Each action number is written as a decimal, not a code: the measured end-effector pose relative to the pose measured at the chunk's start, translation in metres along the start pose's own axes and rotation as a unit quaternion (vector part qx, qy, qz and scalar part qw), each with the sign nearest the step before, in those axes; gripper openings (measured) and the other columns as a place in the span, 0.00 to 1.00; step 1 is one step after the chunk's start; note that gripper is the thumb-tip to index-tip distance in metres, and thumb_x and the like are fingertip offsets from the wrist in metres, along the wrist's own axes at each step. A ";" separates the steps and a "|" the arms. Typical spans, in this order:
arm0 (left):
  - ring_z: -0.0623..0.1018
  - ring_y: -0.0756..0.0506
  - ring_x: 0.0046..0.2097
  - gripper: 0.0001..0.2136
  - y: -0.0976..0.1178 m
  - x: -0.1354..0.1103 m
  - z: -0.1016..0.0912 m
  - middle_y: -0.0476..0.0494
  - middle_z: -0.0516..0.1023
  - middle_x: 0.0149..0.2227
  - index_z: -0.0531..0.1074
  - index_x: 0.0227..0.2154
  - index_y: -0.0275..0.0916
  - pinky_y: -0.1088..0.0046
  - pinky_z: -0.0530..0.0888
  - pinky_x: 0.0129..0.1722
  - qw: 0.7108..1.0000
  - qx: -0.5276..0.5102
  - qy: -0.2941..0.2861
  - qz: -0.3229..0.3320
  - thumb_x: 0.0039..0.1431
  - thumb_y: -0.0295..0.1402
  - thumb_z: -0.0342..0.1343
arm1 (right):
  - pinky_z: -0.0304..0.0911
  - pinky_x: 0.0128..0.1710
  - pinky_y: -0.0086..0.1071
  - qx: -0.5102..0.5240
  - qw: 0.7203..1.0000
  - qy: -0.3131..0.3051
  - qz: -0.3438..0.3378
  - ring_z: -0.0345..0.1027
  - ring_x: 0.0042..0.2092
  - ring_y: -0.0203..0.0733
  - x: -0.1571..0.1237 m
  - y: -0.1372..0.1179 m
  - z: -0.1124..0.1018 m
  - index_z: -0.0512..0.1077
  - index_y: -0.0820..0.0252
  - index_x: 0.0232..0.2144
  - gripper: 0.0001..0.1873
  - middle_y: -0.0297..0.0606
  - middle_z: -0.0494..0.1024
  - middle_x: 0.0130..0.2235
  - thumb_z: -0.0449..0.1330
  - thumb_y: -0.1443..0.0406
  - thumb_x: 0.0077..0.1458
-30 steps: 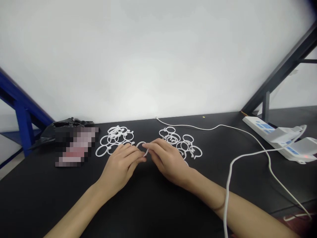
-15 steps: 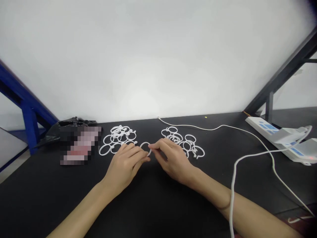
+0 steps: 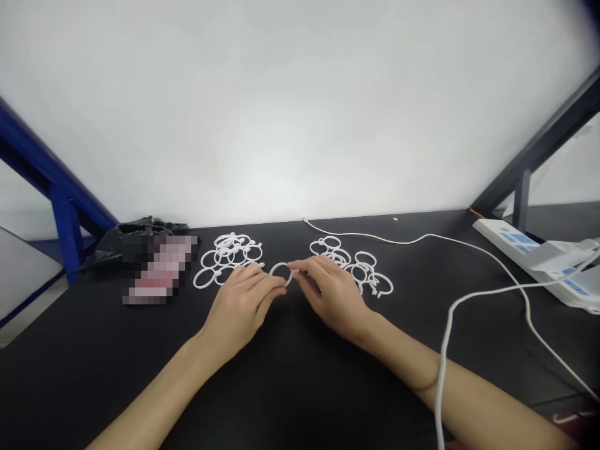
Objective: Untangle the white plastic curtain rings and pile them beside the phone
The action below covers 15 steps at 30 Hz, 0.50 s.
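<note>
1. My left hand (image 3: 241, 300) pinches the left side of a thin, white, round ring, plastic by its look (image 3: 289, 279), between thumb and fingers.
2. My right hand (image 3: 335, 297) grips the same ring at its right side, fingertips close together; my two hands are near each other but apart.
3. The ring sits between my hands, over the middle of the smooth black tabletop (image 3: 290, 375); I cannot tell whether it touches the surface.
4. Just beyond my left hand lies an overlapping cluster of white rings with small knobs (image 3: 227, 256).
5. Beyond my right hand lies a second loose cluster of white rings (image 3: 349, 262), partly hidden by that hand.
6. Farther right, a long white power strip with blue markings (image 3: 510, 240) rests on the tabletop; a thick white cable (image 3: 469, 295) passes over my right forearm.
7. At far left lies a crumpled black plastic bag (image 3: 110, 247).
</note>
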<state>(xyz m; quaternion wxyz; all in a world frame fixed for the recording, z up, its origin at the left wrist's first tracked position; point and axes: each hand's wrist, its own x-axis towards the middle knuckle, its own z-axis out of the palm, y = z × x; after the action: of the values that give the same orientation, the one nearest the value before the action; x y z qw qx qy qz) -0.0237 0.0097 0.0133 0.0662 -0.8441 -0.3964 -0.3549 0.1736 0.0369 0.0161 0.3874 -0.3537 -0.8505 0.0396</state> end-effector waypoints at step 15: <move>0.67 0.32 0.50 0.14 -0.084 -0.016 -0.053 0.40 0.78 0.44 0.79 0.34 0.43 0.56 0.66 0.46 0.910 0.215 -0.175 -0.309 0.64 0.37 0.48 | 0.66 0.46 0.44 -0.118 0.991 -0.046 0.035 0.66 0.45 0.50 0.005 0.010 0.000 0.69 0.66 0.50 0.16 0.45 0.76 0.42 0.57 0.64 0.61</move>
<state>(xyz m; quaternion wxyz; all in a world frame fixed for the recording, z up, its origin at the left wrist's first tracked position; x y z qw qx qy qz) -0.1195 0.0359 0.0281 0.0626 -0.6936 -0.7090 -0.1106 0.1767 0.0474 0.0153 0.3019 -0.4245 -0.8530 -0.0314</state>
